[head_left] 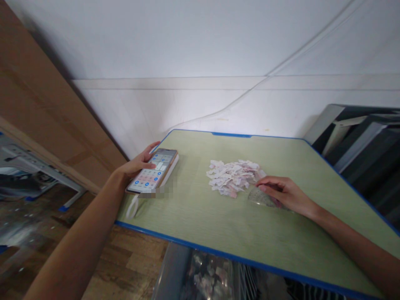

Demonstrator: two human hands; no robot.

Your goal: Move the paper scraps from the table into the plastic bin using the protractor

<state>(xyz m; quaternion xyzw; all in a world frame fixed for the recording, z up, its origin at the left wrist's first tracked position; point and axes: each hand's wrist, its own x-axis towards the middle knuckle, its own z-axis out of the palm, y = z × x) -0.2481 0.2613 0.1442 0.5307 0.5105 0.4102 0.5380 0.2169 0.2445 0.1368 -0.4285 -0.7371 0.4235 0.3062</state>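
On the left of the green table, my left hand has its thumb over the lit screen of a smartphone, its other fingers at the far side. The phone rests on a white block-like thing, and a white strap hangs from its near end. My right hand has its fingers pinched at the top of a clear plastic bag lying on the table. Just left of that bag is a loose heap of small whitish-pink paper slips.
The green tabletop has a blue edge. Behind it stands a white wall with a cable running down it. A large cardboard box leans at the left. Dark panels stand at the right; a filled clear bag sits below the front edge.
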